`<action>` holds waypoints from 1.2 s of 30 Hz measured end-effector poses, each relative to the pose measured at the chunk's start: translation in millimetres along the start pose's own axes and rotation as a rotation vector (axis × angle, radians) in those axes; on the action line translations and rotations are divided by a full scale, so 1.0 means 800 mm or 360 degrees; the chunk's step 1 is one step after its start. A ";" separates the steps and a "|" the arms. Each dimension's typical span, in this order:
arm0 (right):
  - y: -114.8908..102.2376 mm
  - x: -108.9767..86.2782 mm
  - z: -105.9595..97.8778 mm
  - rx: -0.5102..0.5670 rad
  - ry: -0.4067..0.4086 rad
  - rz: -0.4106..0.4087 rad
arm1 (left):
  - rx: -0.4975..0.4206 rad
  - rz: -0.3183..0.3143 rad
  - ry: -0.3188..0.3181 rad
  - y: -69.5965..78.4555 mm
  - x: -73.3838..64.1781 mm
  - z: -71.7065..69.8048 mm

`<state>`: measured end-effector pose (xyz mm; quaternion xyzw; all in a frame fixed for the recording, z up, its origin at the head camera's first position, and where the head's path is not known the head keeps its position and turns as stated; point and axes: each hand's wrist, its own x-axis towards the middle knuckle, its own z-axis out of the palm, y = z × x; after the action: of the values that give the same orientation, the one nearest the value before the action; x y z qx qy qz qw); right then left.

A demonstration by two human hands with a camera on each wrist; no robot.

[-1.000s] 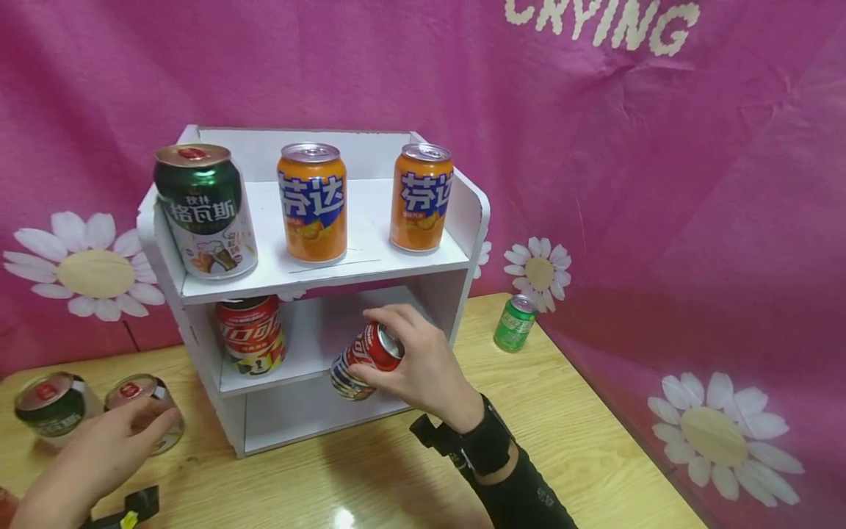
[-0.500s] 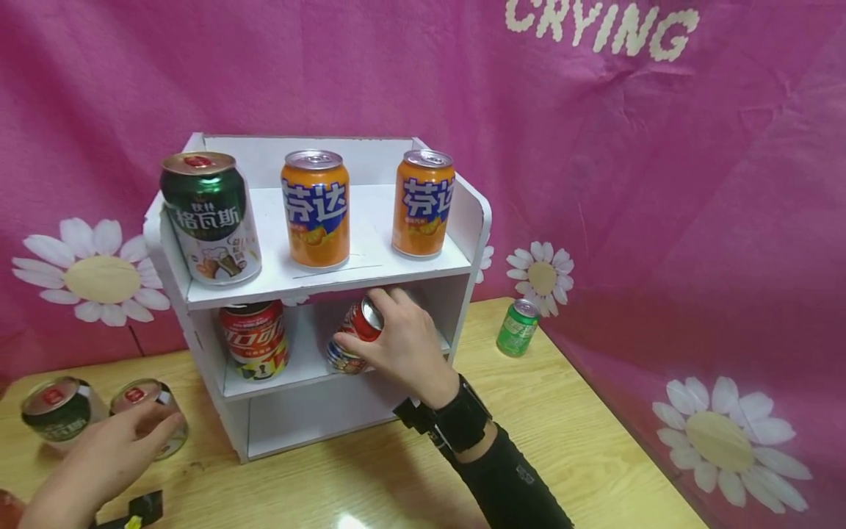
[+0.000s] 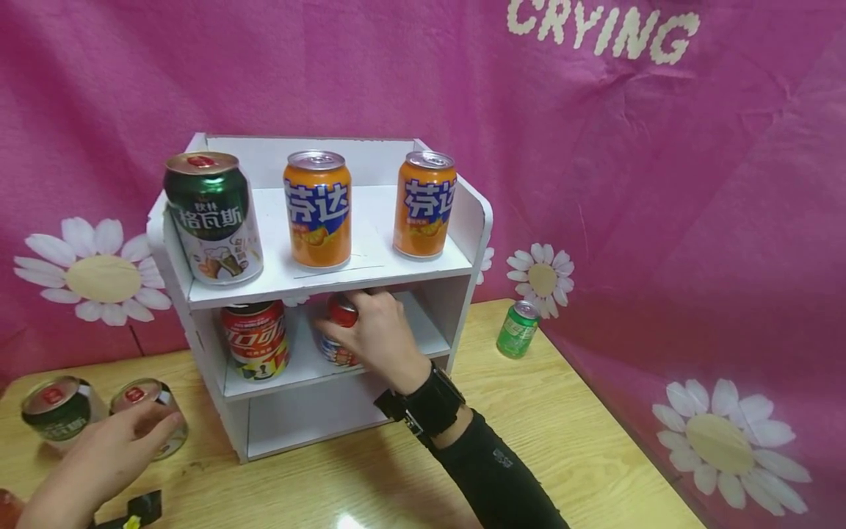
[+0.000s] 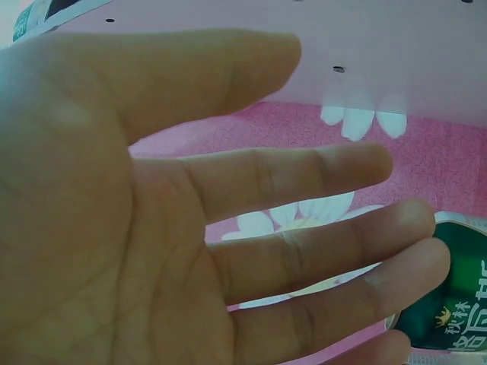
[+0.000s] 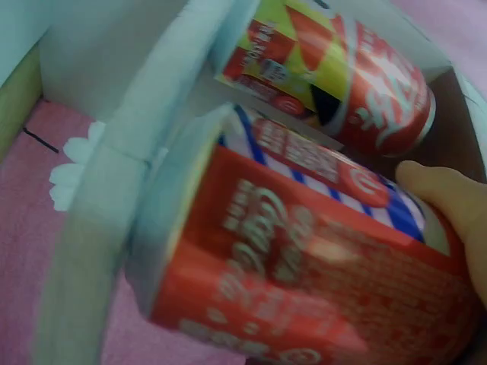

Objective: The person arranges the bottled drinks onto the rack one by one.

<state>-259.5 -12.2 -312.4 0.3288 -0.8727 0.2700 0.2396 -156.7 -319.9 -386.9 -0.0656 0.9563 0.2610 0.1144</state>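
Note:
My right hand (image 3: 382, 339) grips a red cola can with blue and white stripes (image 5: 304, 251) on the middle level of the white shelf (image 3: 423, 332). In the head view the fingers hide much of that can. A red and yellow cola can (image 3: 255, 342) stands to its left on the same level. My left hand (image 3: 109, 450) is at the lower left, fingers spread and nearly straight in the left wrist view, holding nothing. It overlaps one green and white drink can (image 3: 155, 411) in the head view; another similar can (image 3: 62, 411) stands further left.
The top level holds a green and white can (image 3: 214, 224) and two orange soda cans, one central (image 3: 319, 213) and one right (image 3: 425, 209). A small green can (image 3: 518, 330) stands on the wooden table (image 3: 529, 426). Behind hangs a pink flowered cloth (image 3: 595, 184).
My right hand has carried the striped cola can from in front of the shelf left and inward onto the middle level, turning it more upright. The left hand has barely moved.

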 end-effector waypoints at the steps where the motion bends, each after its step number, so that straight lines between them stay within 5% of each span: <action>1: 0.000 0.001 0.003 0.0005 0.0005 -0.0016 | 0.0002 -0.0002 0.0001 0.000 0.000 0.000; 12: -0.003 0.007 0.020 -0.0112 0.0113 -0.0065 | 0.0024 -0.0010 0.0017 0.000 0.000 -0.002; 21: -0.009 0.008 0.029 -0.0298 0.0227 0.0037 | 0.0017 -0.0019 -0.0013 0.001 0.000 -0.001; 29: -0.005 0.000 0.031 -0.0094 0.0054 0.0136 | 0.0040 -0.0027 -0.0004 0.003 -0.001 -0.001; 36: 0.001 -0.009 0.040 0.0178 0.0155 0.0197 | 0.0051 -0.0009 0.0005 0.003 0.000 0.000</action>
<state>-263.1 -28.6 -341.0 0.2736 -0.8622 0.3483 0.2458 -156.8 -317.8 -385.4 -0.0669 0.9603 0.2451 0.1149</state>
